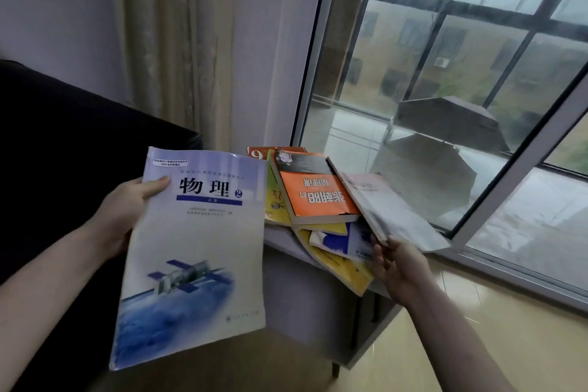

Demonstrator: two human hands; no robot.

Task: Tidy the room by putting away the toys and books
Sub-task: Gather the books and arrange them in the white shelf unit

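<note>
The left hand [127, 213] grips the blue textbook [194, 251] by its left edge, thumb on the cover, long axis running near to far, title upright. The right hand [397, 267] pinches the near corner of a pale book [391, 210]; its fingers are partly hidden. Further books lie heaped on the small table [305, 283], the orange one [315, 191] on top, those beneath mostly covered.

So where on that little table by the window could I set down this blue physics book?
Barely anywhere. The pile of books covers the small table, some overhanging its front edge. The only bare strip lies at its left front edge, beside the blue physics book. Otherwise, stack it on the orange book.
</note>
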